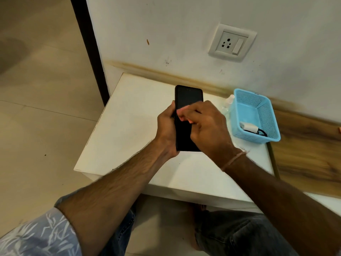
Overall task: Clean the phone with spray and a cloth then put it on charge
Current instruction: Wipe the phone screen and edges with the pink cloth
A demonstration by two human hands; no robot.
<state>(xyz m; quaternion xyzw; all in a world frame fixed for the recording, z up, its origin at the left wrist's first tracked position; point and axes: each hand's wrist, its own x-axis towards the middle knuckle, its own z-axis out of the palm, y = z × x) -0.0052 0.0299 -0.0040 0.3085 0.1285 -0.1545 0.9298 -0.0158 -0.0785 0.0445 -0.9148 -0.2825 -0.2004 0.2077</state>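
Above table (129,126), left hand (167,130) grips phone (188,97); right hand (206,124) curled on screen, grasp unclear
Three o'clock: basket (269,115) holding charger (248,126), bottle (227,103) beside

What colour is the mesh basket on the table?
The basket is light blue, best seen in the head view.

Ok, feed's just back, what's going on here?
The left hand grips the black phone above the white table. The right hand pinches something small and pink, probably the cloth, against its screen, so wiping seems under way. The spray bottle stands beside the blue basket, the charger lies inside it, and the wall socket has nothing plugged in.
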